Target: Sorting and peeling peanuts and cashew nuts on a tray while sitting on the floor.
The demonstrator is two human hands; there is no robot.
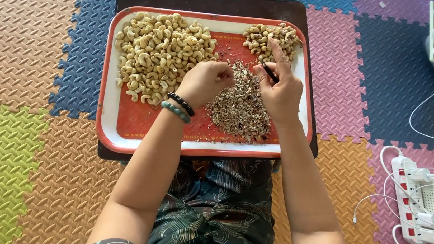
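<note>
both forearms reach out over a red tray [121, 123]. left hand [205, 81] curls shut, contents hidden, just beside the big cashew pile [160, 53] at far left. right hand [281, 88] pinches a thin dark knife [267, 70] near the shell scraps [240, 105]. cashews look light, brittle, best pinched at their middles.

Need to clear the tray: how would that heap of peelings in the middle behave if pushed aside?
The peelings look like thin, loose flakes, so probably very light and apt to scatter rather than slide together. Some would likely cling to the tray.
</note>
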